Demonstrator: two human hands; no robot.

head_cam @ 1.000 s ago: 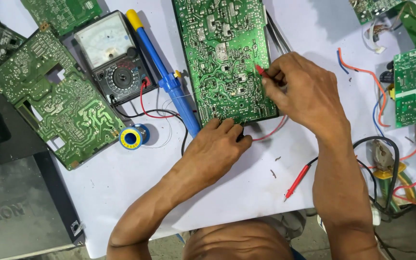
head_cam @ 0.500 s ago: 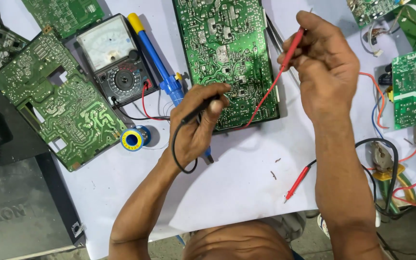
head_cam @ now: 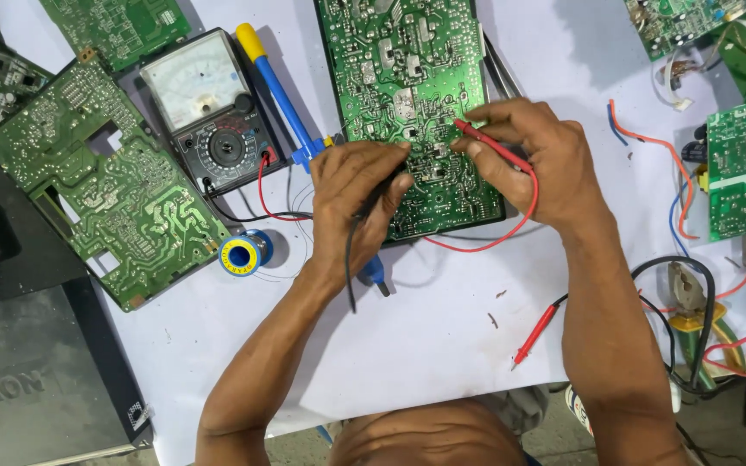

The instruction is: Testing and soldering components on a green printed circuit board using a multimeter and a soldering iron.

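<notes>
— Hands: what's each holding?
— Left hand (head_cam: 357,197) grips a black probe (head_cam: 379,192); right hand (head_cam: 535,164) pinches a red probe (head_cam: 487,143). Both tips touch the green circuit board (head_cam: 407,78), lying between meter (head_cam: 211,110) and loose wires (head_cam: 649,142).

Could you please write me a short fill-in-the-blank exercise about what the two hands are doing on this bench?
1. The right hand holds a probe coloured ____.
2. Both hands rest on the large ____ circuit board.
3. The left hand holds a probe with a ____ lead.
4. The analog meter lies on the ____ hand's side of that board.

Missing words: red; green; black; left
</notes>
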